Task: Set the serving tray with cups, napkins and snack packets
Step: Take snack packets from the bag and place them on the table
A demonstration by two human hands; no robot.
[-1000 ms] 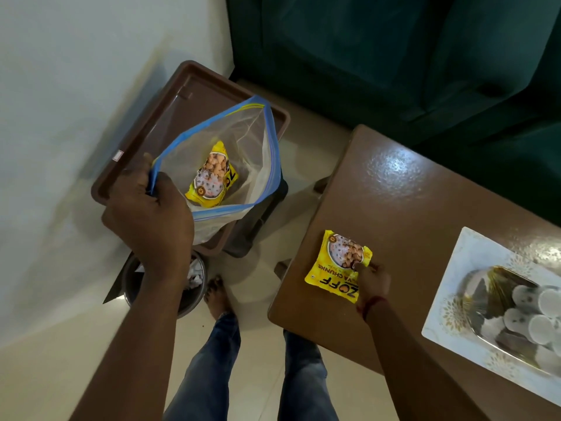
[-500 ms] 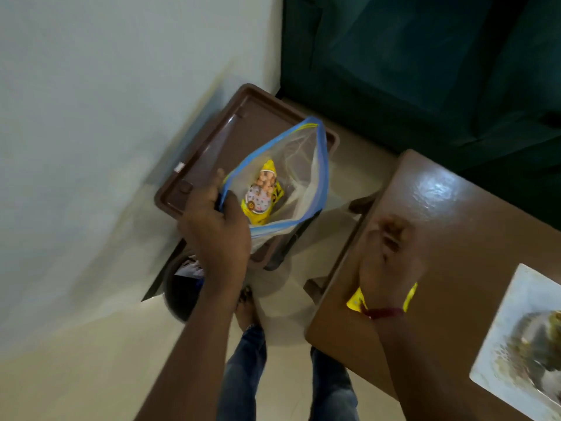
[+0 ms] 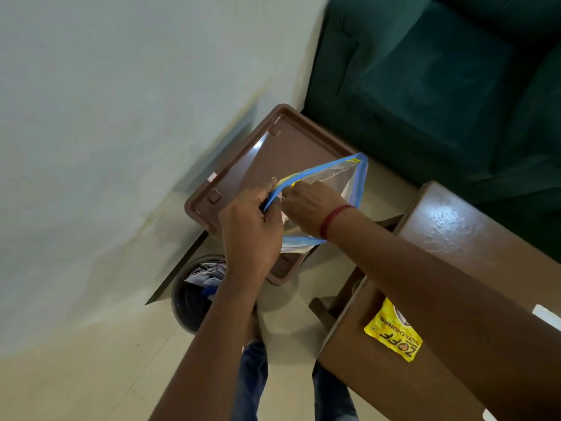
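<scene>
My left hand (image 3: 249, 235) pinches the near rim of a clear zip bag (image 3: 349, 177) with a blue edge and holds it open above a brown plastic stool top (image 3: 273, 150). My right hand (image 3: 312, 208), with a red thread at the wrist, reaches into the bag's mouth. Its fingers are hidden inside, and so is the packet in the bag. One yellow snack packet (image 3: 391, 332) lies flat on the brown wooden table (image 3: 455, 232), partly under my right forearm. Only a white corner of the serving tray (image 3: 546, 317) shows at the right edge.
A dark round bin (image 3: 194, 296) with scraps stands on the tiled floor below the stool, by the pale wall. A dark green sofa (image 3: 440, 86) fills the upper right behind the table. My legs in jeans stand between the bin and the table.
My right hand left the yellow packet on the table and moved left into the open bag. The view swung left, so most of the white tray went out of sight.
</scene>
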